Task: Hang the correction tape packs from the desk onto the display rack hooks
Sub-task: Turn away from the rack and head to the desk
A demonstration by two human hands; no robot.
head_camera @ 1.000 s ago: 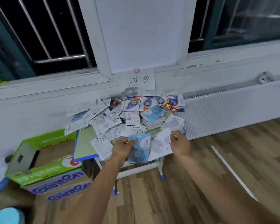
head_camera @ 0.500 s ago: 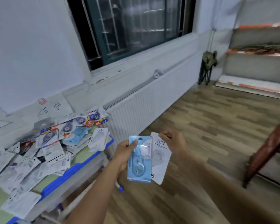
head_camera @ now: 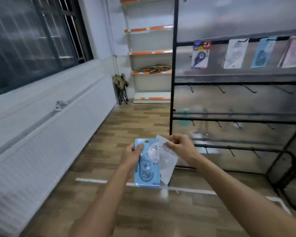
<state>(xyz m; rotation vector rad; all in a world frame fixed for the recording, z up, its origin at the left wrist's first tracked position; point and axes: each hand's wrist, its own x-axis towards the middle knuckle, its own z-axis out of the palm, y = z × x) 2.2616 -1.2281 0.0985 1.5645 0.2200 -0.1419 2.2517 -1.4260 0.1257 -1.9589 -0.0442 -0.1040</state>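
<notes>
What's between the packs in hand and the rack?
Head view: only bare wood floor separates the blue pack and white pack from the rack; nothing stands there.

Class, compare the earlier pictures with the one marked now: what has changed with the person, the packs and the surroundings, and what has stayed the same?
The person turned away from the desk, which has left view, to face the display rack, where four packs already hang. Both packs were lifted off the desk. Unchanged: the left hand holds the blue correction tape pack, and the right hand pinches the white pack.
</notes>
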